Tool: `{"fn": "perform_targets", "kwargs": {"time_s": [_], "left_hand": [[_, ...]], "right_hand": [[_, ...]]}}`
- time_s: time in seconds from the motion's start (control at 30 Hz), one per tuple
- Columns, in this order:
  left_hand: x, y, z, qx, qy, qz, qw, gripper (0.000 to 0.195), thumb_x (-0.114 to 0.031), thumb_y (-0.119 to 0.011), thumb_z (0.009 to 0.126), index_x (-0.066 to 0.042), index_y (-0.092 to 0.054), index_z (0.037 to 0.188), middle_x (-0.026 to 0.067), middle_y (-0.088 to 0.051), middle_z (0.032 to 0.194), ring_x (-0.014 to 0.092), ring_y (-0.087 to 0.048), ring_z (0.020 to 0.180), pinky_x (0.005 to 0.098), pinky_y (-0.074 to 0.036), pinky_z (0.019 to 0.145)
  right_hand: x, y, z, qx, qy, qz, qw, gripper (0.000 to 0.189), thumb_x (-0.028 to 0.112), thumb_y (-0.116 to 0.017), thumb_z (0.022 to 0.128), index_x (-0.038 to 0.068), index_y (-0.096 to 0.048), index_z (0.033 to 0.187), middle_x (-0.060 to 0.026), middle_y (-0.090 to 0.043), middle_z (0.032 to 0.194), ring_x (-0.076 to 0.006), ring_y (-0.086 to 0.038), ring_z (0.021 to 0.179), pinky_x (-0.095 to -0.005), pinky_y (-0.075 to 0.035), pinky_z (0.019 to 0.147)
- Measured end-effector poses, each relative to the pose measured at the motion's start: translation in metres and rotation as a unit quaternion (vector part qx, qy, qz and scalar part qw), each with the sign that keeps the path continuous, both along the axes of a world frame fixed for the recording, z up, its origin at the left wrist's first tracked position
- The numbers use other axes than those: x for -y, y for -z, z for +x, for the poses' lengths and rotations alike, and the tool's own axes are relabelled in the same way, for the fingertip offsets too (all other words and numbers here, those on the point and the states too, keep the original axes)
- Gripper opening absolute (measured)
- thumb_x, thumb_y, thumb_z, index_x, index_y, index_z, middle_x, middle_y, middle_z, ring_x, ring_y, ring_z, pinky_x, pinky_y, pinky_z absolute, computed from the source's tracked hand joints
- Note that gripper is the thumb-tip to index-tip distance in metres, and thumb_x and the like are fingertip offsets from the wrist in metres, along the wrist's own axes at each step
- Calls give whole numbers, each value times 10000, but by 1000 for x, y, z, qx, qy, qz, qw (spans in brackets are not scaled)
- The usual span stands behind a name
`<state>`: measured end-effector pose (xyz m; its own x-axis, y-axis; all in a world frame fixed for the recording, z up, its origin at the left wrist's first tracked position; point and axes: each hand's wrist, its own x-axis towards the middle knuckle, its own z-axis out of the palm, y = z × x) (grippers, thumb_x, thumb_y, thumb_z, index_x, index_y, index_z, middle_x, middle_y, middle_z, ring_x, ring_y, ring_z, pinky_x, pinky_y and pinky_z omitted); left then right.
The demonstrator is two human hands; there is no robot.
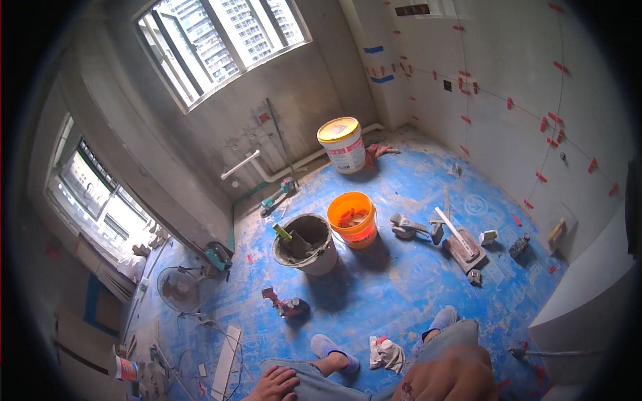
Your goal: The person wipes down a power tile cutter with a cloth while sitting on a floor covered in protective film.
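Observation:
My left hand [276,385] rests flat on the left knee of my denim trousers [311,381], fingers spread a little and holding nothing. Close to the camera, my right hand [446,373] is blurred over my right leg, its fingers bent. A small dark patch shows near its fingertips; whether it grips something I cannot tell. Between my slippered feet lies a crumpled white cloth or glove [387,354]. Farther out stand a mortar bucket [313,263] with a green-handled trowel [282,232] in it and an orange bucket [357,235] holding red tile levelling wedges [351,216].
Blue protective film [401,295] covers the floor. A red power tool [283,304], a fan [179,285], a tile strip [226,363] and a cable lie left. A lidded pail [343,150] stands behind. Right are a float [464,250], other hand tools and a tiled wall [501,65] with red clips.

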<state>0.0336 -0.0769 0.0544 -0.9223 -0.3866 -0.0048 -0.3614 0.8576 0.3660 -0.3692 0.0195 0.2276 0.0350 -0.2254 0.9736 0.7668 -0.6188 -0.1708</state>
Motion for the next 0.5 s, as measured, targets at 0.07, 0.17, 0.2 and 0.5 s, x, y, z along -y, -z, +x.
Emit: {"fn": "perform_targets", "kwargs": {"time_s": [0.07,0.17,0.2,0.5], "left_hand": [[-1,1,1,1,0,-2,1000,461,-257,-613,807,-5,-614,1194,270,-560,1284,468,-502,1213,563,-343,1088],[-2,0,2,14,-5,-3,1000,462,-265,-608,814,-3,-614,1195,269,-559,1288,463,-503,1217,562,-336,1092],[-1,0,2,14,-2,-3,1000,463,-269,-607,817,-3,-614,1197,269,-559,1290,461,-502,1221,562,-333,1094],[-1,4,7,10,-4,-18,1000,467,-283,-612,826,-18,-612,1210,259,-558,1297,456,-499,1229,572,-329,1089]], "right_hand": [[1,-4,-7,4,28,-26,999,850,538,-716,855,-129,-514,1341,-382,-541,1306,-398,-696,1017,-371,-586,779],[2,-24,-29,-137,-5,-21,990,823,543,-713,856,-119,-549,1318,-361,-557,1303,-376,-698,1024,-361,-585,761],[1,-24,-29,-137,-1,-15,990,814,548,-708,858,-116,-563,1307,-356,-569,1291,-373,-699,1024,-356,-586,749],[-4,-23,-24,-138,19,-4,990,765,554,-697,867,-93,-610,1267,-351,-600,1247,-375,-699,1032,-324,-584,703]]}}
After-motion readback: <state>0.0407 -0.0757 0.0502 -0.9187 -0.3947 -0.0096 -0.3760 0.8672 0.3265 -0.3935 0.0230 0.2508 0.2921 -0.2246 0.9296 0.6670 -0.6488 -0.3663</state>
